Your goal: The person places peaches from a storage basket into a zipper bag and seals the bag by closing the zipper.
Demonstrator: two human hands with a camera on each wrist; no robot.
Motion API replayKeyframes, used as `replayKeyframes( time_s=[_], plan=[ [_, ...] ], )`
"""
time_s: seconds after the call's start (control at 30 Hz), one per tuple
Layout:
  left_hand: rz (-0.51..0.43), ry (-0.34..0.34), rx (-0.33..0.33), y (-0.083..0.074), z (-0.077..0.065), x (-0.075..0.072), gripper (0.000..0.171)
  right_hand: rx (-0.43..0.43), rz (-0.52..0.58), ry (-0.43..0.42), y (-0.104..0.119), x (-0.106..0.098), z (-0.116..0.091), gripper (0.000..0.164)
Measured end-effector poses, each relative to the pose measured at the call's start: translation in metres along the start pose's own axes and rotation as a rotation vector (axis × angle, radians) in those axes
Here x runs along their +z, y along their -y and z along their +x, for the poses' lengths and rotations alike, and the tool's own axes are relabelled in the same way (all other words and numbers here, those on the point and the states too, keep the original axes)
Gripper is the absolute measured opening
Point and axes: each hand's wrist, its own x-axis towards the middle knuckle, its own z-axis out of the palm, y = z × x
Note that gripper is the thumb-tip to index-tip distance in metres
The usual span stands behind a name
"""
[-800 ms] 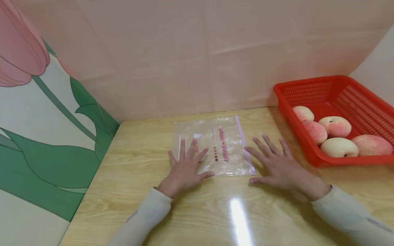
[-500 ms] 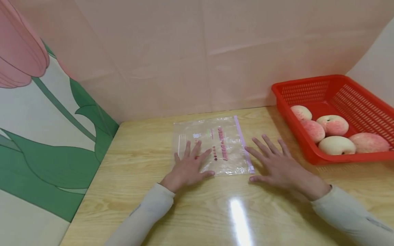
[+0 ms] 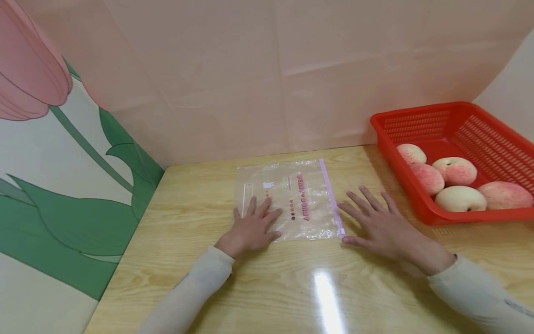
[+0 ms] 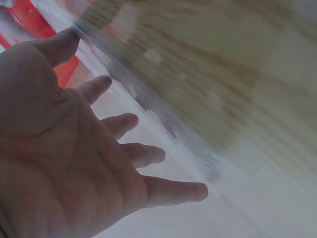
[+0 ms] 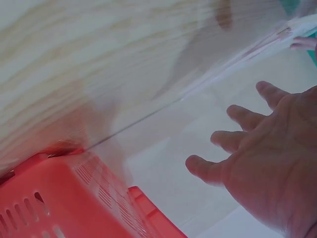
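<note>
A clear zip bag (image 3: 310, 227) with red printing and a lilac slider strip (image 3: 328, 190) lies flat on the wooden table. My left hand (image 3: 250, 230) is spread over the bag's left part, fingertips right at the plastic. In the left wrist view, the left palm (image 4: 74, 153) shows with its fingers apart and nothing held. Just right of the slider strip, my right hand (image 3: 381, 229) is spread with the thumb tip close to the slider end. The right wrist view shows that same hand (image 5: 275, 153) above the tabletop, holding nothing.
A red plastic basket (image 3: 425, 211) stands at the right and holds several peaches (image 3: 454, 171). Behind the table (image 3: 187, 222) rises a pink covering (image 3: 217, 83). A tulip-patterned panel (image 3: 75, 222) borders the left side.
My left hand has shifted slightly, its fingers now closer together and its thumb drawn in to the left. The right hand has moved a little right and down. The bag lies as before.
</note>
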Motion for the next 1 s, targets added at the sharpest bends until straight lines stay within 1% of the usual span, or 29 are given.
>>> replayKeyframes(
  time_s=[0.17, 0.27, 0.4, 0.53, 0.6, 0.7, 0.8, 0.87, 0.93, 1.0],
  plan=[
    [-0.011, 0.024, -0.020, 0.014, -0.003, 0.003, 0.064, 0.003, 0.024, 0.024, -0.001, -0.001, 0.001, 0.081],
    [-0.028, 0.029, -0.030, 0.022, -0.006, 0.004, 0.065, 0.003, 0.030, 0.037, -0.002, -0.001, 0.001, 0.079],
    [-0.040, 0.019, -0.025, 0.033, -0.010, 0.004, 0.065, 0.013, 0.032, 0.049, -0.005, -0.002, 0.000, 0.077],
    [-0.063, 0.020, -0.039, 0.039, -0.015, 0.000, 0.065, 0.011, 0.039, 0.056, -0.007, -0.001, 0.001, 0.078],
    [-0.067, 0.019, -0.045, 0.039, -0.017, -0.003, 0.065, 0.005, 0.038, 0.053, -0.007, -0.001, 0.001, 0.077],
    [-0.074, -0.004, -0.035, 0.036, -0.017, -0.007, 0.065, 0.003, 0.046, 0.052, -0.007, -0.002, 0.002, 0.077],
    [-0.087, -0.072, -0.040, 0.027, -0.012, -0.009, 0.063, -0.008, 0.051, 0.048, -0.007, -0.001, 0.003, 0.077],
    [-0.099, -0.126, -0.066, 0.017, -0.004, -0.010, 0.063, -0.017, 0.045, 0.045, -0.008, 0.001, 0.003, 0.078],
    [-0.082, -0.171, -0.100, 0.004, 0.007, -0.010, 0.062, -0.026, 0.039, 0.040, -0.009, 0.003, 0.002, 0.077],
    [-0.053, -0.193, -0.134, -0.011, 0.019, -0.013, 0.062, -0.035, 0.031, 0.037, -0.009, 0.005, 0.001, 0.076]
  ],
)
